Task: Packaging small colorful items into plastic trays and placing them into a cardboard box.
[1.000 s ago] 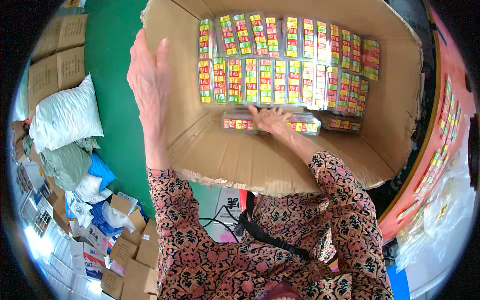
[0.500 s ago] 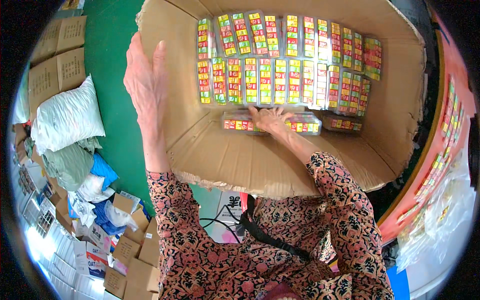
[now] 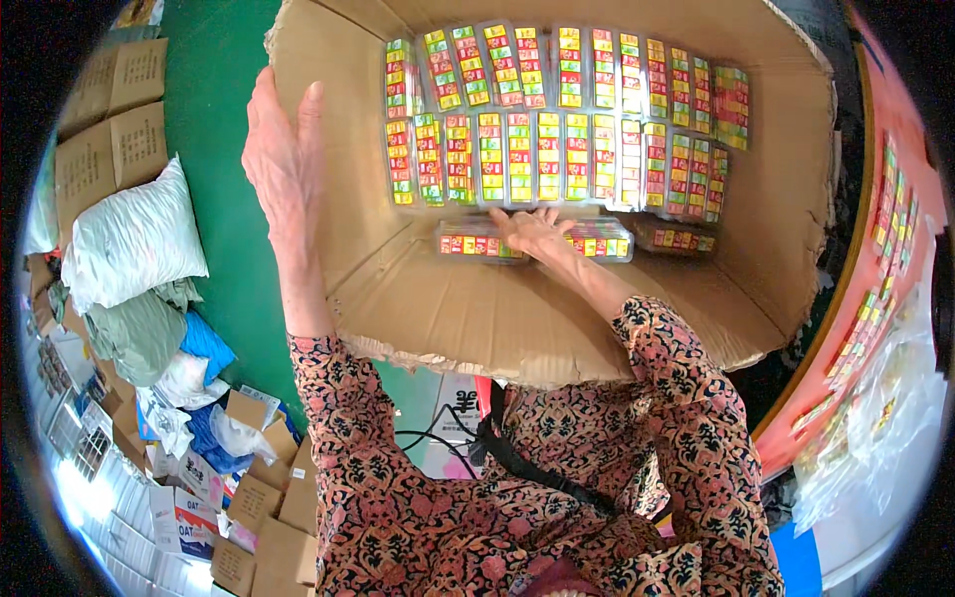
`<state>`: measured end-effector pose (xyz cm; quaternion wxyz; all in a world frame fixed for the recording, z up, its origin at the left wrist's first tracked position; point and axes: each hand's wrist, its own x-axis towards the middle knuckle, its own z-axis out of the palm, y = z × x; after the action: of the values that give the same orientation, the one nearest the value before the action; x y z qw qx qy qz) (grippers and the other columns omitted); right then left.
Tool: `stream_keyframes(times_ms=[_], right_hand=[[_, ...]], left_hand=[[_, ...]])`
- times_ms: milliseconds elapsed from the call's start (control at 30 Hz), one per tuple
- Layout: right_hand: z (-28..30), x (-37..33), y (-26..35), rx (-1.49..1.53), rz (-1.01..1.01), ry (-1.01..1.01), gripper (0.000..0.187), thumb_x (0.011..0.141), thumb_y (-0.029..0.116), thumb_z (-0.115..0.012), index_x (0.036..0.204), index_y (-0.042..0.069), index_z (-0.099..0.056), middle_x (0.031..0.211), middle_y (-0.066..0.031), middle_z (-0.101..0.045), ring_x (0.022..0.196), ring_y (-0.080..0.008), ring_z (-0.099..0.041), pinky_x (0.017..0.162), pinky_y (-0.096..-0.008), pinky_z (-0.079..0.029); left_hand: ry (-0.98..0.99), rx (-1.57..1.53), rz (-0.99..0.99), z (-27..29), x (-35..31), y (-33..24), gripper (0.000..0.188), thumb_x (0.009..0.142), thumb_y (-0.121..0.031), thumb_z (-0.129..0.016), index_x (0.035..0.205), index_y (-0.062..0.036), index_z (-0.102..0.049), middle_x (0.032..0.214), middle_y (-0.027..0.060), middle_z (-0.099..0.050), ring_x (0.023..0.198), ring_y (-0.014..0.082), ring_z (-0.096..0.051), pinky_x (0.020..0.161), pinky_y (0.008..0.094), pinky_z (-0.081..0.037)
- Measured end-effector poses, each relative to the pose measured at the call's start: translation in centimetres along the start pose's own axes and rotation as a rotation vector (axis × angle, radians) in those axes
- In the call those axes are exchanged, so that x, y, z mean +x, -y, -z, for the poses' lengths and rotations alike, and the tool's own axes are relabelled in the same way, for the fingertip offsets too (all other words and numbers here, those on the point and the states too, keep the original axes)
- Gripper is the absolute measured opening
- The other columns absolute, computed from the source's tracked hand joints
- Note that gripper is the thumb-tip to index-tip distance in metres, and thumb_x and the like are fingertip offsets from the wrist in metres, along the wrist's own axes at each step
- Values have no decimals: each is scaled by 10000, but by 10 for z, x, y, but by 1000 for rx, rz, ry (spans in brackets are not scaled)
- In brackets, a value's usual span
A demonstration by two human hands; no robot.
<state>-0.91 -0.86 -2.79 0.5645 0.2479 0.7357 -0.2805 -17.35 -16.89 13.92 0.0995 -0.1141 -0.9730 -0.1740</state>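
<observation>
We see the front packs [image 3: 600, 246] at centre frame, long axis left-to-right, under our nearer right hand [image 3: 535, 234], fingers spread (its grip we cannot tell); our left hand [image 3: 283, 164], thumb wide apart, lies along the box [image 3: 517, 323], upper left.

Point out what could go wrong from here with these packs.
Several far-row packs sit slanted, so they might shift if the carton gets jolted.

The right hand rests on the near packs; pressing hard could dent their clear plastic.

The ragged near rim might scrape the right forearm.
</observation>
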Motion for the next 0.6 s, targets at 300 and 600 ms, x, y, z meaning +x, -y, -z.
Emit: stream_keyframes(times_ms=[300, 600], right_hand=[[-7, 12, -9, -16, 146, -56, 718, 896, 570, -264, 1313, 15, -448, 1444, -261, -211, 1333, -440, -120, 984, -707, -20], [-1, -2, -1, -98, 139, 14, 663, 925, 541, -225, 1319, 61, -456, 1461, -232, -198, 1336, -437, -132, 976, -730, -23]], left_hand=[[0, 12, 16, 2, 0, -2, 514, 911, -348, -506, 1272, 7, -415, 1192, 232, -523, 1019, 393, -546, 826, 430, -450], [-11, 23, -19, 3, 0, 1, 521, 910, -361, -510, 1268, 7, -417, 1189, 233, -526, 995, 395, -556, 798, 427, -464]])
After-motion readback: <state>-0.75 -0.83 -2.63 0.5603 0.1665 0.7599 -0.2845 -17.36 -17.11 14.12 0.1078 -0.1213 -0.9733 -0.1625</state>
